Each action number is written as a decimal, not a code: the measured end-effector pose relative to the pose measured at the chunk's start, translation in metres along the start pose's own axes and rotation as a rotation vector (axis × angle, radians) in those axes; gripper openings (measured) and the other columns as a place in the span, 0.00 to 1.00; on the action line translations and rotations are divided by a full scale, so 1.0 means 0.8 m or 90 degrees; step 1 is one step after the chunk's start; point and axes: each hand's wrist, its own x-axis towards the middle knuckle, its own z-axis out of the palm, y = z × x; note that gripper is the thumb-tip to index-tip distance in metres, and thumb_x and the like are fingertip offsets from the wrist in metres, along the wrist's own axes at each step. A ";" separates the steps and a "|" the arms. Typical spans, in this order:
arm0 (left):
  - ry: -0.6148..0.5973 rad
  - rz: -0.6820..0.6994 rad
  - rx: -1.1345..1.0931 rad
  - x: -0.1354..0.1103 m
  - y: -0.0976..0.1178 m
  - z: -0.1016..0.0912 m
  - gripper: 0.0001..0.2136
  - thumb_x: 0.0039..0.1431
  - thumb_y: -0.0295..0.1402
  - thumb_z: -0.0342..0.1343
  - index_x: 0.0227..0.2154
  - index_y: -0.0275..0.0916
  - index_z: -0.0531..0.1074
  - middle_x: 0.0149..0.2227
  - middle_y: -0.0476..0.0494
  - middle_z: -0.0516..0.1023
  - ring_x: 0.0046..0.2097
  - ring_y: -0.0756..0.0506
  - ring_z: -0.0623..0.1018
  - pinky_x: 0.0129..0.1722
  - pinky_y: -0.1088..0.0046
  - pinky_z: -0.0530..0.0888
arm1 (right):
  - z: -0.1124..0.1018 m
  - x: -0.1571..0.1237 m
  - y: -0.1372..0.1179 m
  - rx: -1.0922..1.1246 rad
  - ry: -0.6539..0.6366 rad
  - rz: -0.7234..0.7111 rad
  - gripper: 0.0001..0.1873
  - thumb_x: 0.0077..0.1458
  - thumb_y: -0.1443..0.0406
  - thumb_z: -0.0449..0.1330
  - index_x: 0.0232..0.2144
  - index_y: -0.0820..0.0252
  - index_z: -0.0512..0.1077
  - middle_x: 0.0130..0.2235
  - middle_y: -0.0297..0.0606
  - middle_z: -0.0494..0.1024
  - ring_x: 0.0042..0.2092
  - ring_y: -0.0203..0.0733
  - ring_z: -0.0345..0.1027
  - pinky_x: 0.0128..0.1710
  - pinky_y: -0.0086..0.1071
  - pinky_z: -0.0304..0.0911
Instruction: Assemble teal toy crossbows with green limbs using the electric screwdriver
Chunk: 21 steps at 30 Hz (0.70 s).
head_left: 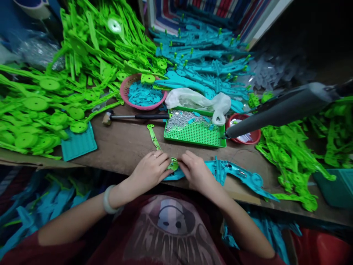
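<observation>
My left hand (pixel 150 168) is closed, its thumb and fingers around the edge of a lime-green plastic part (pixel 173 164) with a round end. This part lies over the left end of a long blue plastic piece (pixel 239 171) near the table's front edge. Close to its right side is my right hand (pixel 196 170), fingers pinched together; what they hold, if anything, is too small to make out. Just beyond my left hand, a slim green plastic arm (pixel 153 136) stretches away across the table, its near end partly hidden behind my fingers.
A hammer (pixel 138 116) lies behind a green perforated tray (pixel 195 139) of small metal pieces. A pink basket (pixel 143 106) holds blue parts. Piles of green parts (pixel 35 106) and blue parts (pixel 198 55) crowd the back and left. A dark grey pole (pixel 281 106) slants in from the right.
</observation>
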 end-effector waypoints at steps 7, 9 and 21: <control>0.003 -0.019 0.054 -0.002 0.012 0.003 0.09 0.67 0.34 0.57 0.42 0.33 0.73 0.41 0.41 0.75 0.44 0.40 0.74 0.41 0.62 0.73 | 0.011 -0.017 -0.020 0.002 -0.008 -0.004 0.06 0.68 0.70 0.52 0.37 0.60 0.67 0.37 0.37 0.71 0.37 0.42 0.68 0.36 0.33 0.58; 0.018 -0.006 0.061 -0.006 0.015 0.007 0.08 0.68 0.34 0.56 0.41 0.33 0.73 0.40 0.41 0.75 0.44 0.40 0.74 0.40 0.63 0.72 | 0.014 -0.020 -0.006 -0.024 0.005 -0.010 0.07 0.69 0.69 0.51 0.37 0.60 0.67 0.37 0.38 0.71 0.37 0.42 0.67 0.36 0.33 0.58; 0.022 0.007 0.104 -0.001 0.036 0.008 0.08 0.67 0.36 0.57 0.43 0.36 0.72 0.37 0.43 0.74 0.41 0.40 0.73 0.38 0.62 0.69 | 0.010 -0.020 0.049 -0.126 -0.011 -0.127 0.12 0.67 0.73 0.51 0.40 0.62 0.75 0.38 0.40 0.67 0.38 0.41 0.62 0.36 0.32 0.57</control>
